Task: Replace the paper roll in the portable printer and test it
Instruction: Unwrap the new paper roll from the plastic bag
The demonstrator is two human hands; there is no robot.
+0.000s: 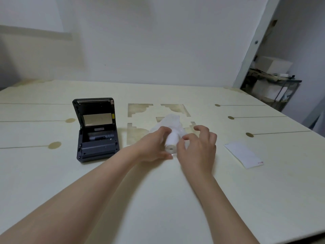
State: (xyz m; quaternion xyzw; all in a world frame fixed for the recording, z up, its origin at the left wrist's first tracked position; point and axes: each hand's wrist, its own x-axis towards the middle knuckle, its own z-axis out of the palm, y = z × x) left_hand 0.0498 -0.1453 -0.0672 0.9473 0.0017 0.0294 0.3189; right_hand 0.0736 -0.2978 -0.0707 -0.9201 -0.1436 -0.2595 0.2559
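A white paper roll (172, 140) lies on the cream table (158, 191), its hollow core end facing me, partly inside a clear plastic wrapper (171, 121) that trails away behind it. My left hand (154, 147) grips the roll from its left side. My right hand (197, 148) is at the roll's right side, thumb and forefinger pinching at the wrapper, the other fingers spread. The black portable printer (97, 131) stands to the left with its lid raised and its paper bay exposed; I cannot tell what lies in the bay.
A white slip of paper (243, 154) with a small red mark lies on the table to the right. A doorway at the far right shows a shelf (274, 85) with boxes. The wall runs behind the table's far edge.
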